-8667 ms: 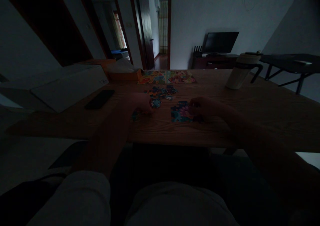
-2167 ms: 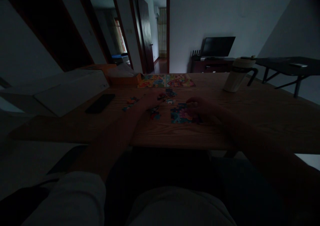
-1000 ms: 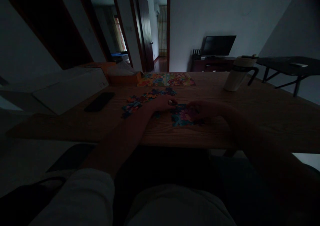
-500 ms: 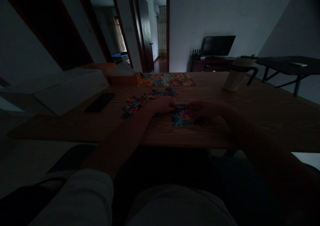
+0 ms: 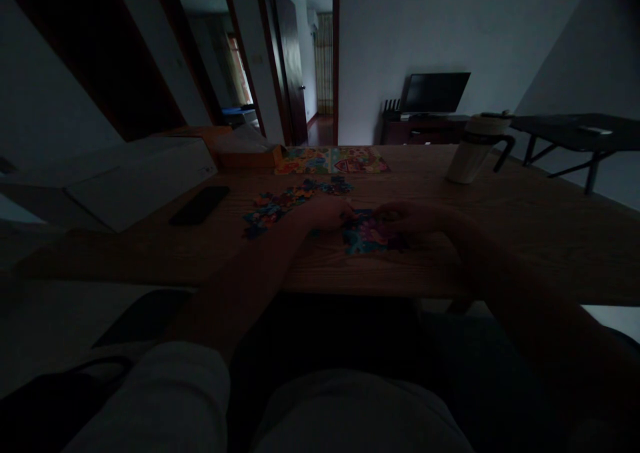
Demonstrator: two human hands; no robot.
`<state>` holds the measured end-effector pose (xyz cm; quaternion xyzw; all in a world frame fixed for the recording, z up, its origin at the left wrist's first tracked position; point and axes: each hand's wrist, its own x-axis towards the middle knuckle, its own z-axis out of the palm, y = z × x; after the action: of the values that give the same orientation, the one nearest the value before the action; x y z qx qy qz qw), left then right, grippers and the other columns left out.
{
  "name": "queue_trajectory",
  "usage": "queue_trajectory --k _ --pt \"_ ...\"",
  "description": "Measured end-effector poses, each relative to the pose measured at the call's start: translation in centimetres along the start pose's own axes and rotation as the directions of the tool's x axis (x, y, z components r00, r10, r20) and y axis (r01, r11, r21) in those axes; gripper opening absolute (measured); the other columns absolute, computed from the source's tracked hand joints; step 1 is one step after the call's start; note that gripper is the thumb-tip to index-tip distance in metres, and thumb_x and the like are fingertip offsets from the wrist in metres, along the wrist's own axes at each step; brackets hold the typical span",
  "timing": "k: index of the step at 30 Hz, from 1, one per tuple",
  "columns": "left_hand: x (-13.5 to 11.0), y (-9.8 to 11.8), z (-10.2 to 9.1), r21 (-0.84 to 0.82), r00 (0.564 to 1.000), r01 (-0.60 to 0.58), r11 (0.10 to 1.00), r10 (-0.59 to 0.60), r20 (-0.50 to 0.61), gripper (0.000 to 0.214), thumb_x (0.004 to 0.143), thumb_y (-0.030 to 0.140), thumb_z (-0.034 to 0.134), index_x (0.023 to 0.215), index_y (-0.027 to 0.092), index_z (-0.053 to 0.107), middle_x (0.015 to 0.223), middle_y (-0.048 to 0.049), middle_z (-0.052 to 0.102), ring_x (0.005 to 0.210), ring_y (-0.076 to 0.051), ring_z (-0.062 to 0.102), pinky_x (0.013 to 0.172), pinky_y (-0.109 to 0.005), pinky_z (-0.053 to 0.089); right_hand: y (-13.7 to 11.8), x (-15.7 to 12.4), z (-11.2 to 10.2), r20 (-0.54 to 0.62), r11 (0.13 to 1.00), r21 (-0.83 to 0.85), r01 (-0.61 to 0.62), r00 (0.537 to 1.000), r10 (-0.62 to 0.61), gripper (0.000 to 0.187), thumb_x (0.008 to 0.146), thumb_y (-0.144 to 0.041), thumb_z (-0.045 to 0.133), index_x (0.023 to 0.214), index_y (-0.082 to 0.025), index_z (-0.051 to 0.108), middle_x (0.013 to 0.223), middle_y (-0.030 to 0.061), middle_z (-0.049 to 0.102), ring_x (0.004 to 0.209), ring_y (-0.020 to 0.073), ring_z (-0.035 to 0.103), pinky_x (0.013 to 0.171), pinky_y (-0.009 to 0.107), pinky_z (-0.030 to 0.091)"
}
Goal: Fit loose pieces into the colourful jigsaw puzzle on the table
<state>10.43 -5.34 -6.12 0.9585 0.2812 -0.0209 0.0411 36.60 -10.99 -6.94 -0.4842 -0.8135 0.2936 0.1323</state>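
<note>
A partly joined jigsaw section (image 5: 367, 236) lies on the wooden table (image 5: 540, 239), its colours dim in the low light. My left hand (image 5: 325, 213) is at its left edge, with the fingertips touching or almost touching it. My right hand (image 5: 413, 219) lies over its right side, fingers curled down on the pieces. Whether either hand pinches a piece is hidden by the dark and the fingers. Loose jigsaw pieces (image 5: 273, 213) are scattered in a band to the left and behind my left hand. Farther back lies a colourful picture sheet (image 5: 331, 161).
A black phone (image 5: 200, 205) lies at the left, beside a large white box (image 5: 140, 186). An orange box (image 5: 245, 157) stands behind it. A cream tumbler with a dark handle (image 5: 473, 151) stands at the back right. Beyond the table are a dark side table (image 5: 575, 125) and a monitor (image 5: 435, 93).
Since the earliest frame, the loose pieces have spread left. Over the last second, my left hand has moved right from the loose pieces to the section's edge, and my right hand has shifted slightly left.
</note>
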Motion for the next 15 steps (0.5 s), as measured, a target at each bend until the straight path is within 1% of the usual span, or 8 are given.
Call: queue_trajectory --k 2,3,4,6,8,11,13,15 --pt "0.0 0.0 0.0 -0.005 1.0 0.011 1.0 -0.011 0.01 0.042 0.092 0.026 0.055 0.129 0.038 0.069 0.133 0.0041 0.068 0.113 -0.018 0.065 0.097 -0.025 0.046 0.3 0.3 0.0 -0.081 0.999 0.039 -0.005 0.997 0.009 0.042 0.083 -0.047 0.072 0.119 -0.026 0.072 0.115 0.0074 0.074 0.099 0.0283 0.07 0.088 0.041 0.056" --pt "0.0 0.1 -0.1 -0.006 1.0 0.017 1.0 -0.017 0.014 0.041 0.092 0.027 0.054 0.129 0.038 0.069 0.133 0.004 0.068 0.113 -0.018 0.065 0.098 -0.026 0.046 0.6 0.6 0.0 -0.149 0.999 0.054 0.001 0.989 0.007 0.039 0.084 -0.046 0.07 0.117 -0.024 0.073 0.114 0.0085 0.074 0.1 0.0283 0.07 0.088 0.041 0.056" --pt "0.0 0.2 -0.1 -0.006 1.0 0.023 1.0 -0.023 0.021 0.041 0.093 0.028 0.054 0.129 0.038 0.069 0.133 0.0039 0.068 0.113 -0.019 0.065 0.098 -0.026 0.046 1.0 0.8 -0.1 -0.229 0.998 0.063 0.012 0.973 0.002 0.036 0.087 -0.045 0.067 0.114 -0.023 0.072 0.113 0.0096 0.074 0.1 0.028 0.069 0.089 0.042 0.055" --pt "-0.1 0.4 -0.2 -0.005 0.998 0.04 0.999 -0.04 0.046 0.04 0.093 0.03 0.054 0.129 0.039 0.068 0.131 0.0045 0.069 0.113 -0.019 0.065 0.097 -0.026 0.046 1.9 1.3 -0.2 -0.382 0.998 0.062 0.03 0.924 -0.004 0.033 0.091 -0.045 0.06 0.109 -0.02 0.072 0.108 0.0112 0.074 0.098 0.0272 0.068 0.089 0.043 0.054" --pt "-0.2 0.7 -0.3 -0.001 0.995 0.061 0.998 -0.06 0.075 0.04 0.092 0.032 0.055 0.129 0.041 0.067 0.129 0.0051 0.07 0.112 -0.019 0.065 0.097 -0.026 0.046 2.7 1.6 -0.3 -0.467 0.997 0.069 0.047 0.884 -0.009 0.033 0.093 -0.045 0.056 0.106 -0.019 0.07 0.102 0.0116 0.074 0.093 0.0262 0.068 0.086 0.042 0.054" --pt "-0.6 1.2 -0.6 -0.007 0.991 0.073 0.997 -0.072 0.117 0.041 0.092 0.037 0.056 0.132 0.041 0.065 0.128 0.0039 0.071 0.111 -0.02 0.066 0.097 -0.028 0.046 3.1 1.8 -0.2 -0.502 0.994 0.08 0.069 0.865 -0.019 0.032 0.093 -0.046 0.054 0.104 -0.019 0.068 0.096 0.0105 0.074 0.087 0.0243 0.068 0.08 0.039 0.054" --pt "-0.9 1.4 -0.9 -0.017 0.987 0.065 0.998 -0.062 0.149 0.043 0.092 0.04 0.057 0.134 0.038 0.064 0.13 0.0021 0.07 0.111 -0.021 0.066 0.097 -0.029 0.046 2.9 1.7 -0.1 -0.491 0.995 0.082 0.063 0.871 -0.015 0.032 0.093 -0.047 0.054 0.102 -0.019 0.068 0.094 0.0098 0.074 0.084 0.0233 0.068 0.077 0.037 0.053" --pt "-1.2 1.8 -1.2 -0.014 0.988 0.079 0.997 -0.076 0.132 0.044 0.09 0.047 0.059 0.133 0.036 0.065 0.13 0.0004 0.07 0.111 -0.022 0.066 0.097 -0.03 0.046 2.5 1.6 0.0 -0.465 0.995 0.08 0.059 0.885 -0.015 0.031 0.094 -0.047 0.054 0.1 -0.019 0.067 0.093 0.0098 0.073 0.082 0.023 0.068 0.076 0.036 0.053"
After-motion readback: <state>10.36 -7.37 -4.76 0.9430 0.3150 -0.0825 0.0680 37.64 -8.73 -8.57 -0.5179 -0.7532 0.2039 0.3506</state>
